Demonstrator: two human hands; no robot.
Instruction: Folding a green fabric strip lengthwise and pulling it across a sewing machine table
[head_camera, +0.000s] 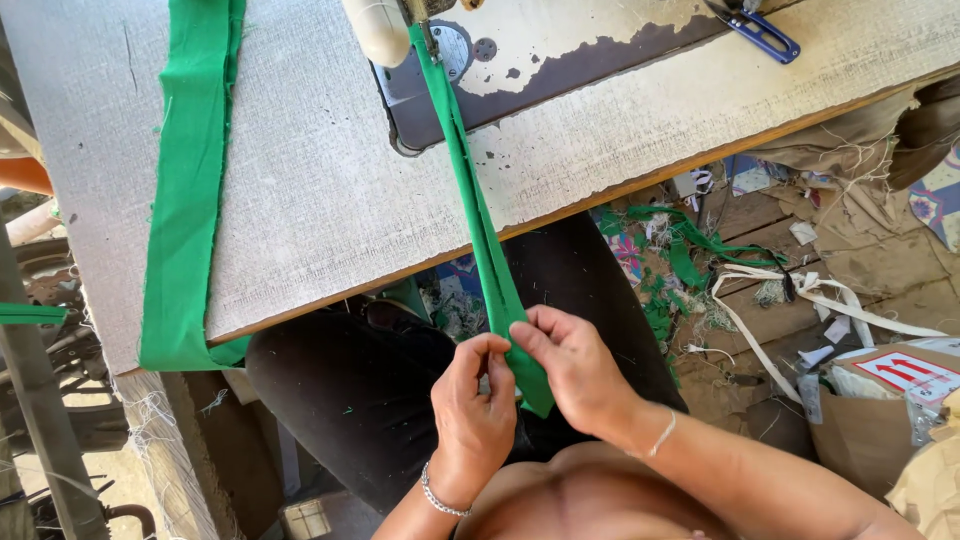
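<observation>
Folding the near end of a narrow green strip (480, 215): left hand (473, 405) and right hand (575, 365) both pinch it just off the table edge. Beyond the hands the strip runs taut up to the sewing machine (400, 25); judged partly fed, near end still unsewn. A wider green band (190, 180) lies well left on the worn grey table (320, 200). Blue scissors (760, 30) lie far right. Scraps (700, 260) litter the dirt floor.

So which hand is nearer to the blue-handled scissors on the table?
Right. The right hand sits on the side of the blue-handled scissors; the left hand is beside it, slightly farther away. Both pinch the green strip.
</observation>
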